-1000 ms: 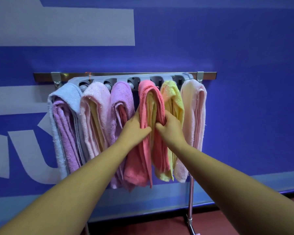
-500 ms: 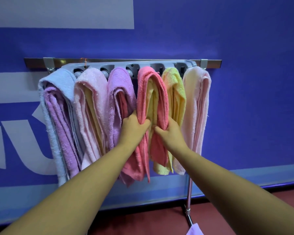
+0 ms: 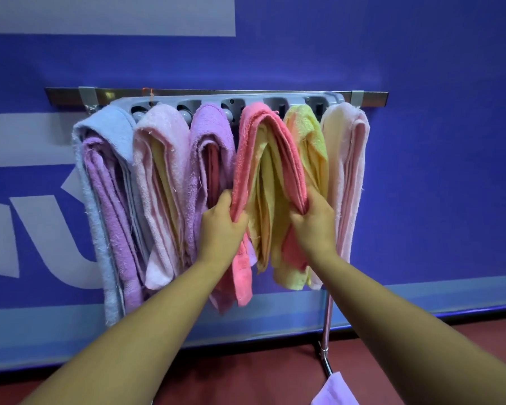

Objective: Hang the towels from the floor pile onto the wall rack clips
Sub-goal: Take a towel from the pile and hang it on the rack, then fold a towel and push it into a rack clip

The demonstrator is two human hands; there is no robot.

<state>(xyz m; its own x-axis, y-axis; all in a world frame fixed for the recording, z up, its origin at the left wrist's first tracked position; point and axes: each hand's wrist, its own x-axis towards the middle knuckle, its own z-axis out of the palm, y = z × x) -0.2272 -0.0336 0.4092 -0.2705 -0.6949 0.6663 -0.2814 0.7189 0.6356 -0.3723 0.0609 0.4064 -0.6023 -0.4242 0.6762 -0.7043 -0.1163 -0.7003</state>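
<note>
A grey rack (image 3: 211,99) with clip slots hangs from a metal rail (image 3: 371,96) on the blue wall. Several folded towels hang from it side by side. The coral towel (image 3: 278,135) hangs fourth from the left, folded over a yellow towel (image 3: 265,194). My left hand (image 3: 222,229) grips the coral towel's left half. My right hand (image 3: 314,222) grips its right half, and the two halves are spread apart. A lilac towel (image 3: 214,133) hangs to its left and a yellow-green towel (image 3: 310,133) to its right.
A chrome stand leg (image 3: 326,340) rises from the red floor below the rack's right end. A corner of a lilac cloth (image 3: 335,390) shows at the bottom edge. Light blue (image 3: 111,127), pale pink (image 3: 164,130) and cream-pink (image 3: 348,135) towels fill the other slots.
Both hands have moved apart, spreading the coral towel's two halves so the yellow towel inside shows. The view has tilted down a little, bringing the floor and lilac cloth into view.
</note>
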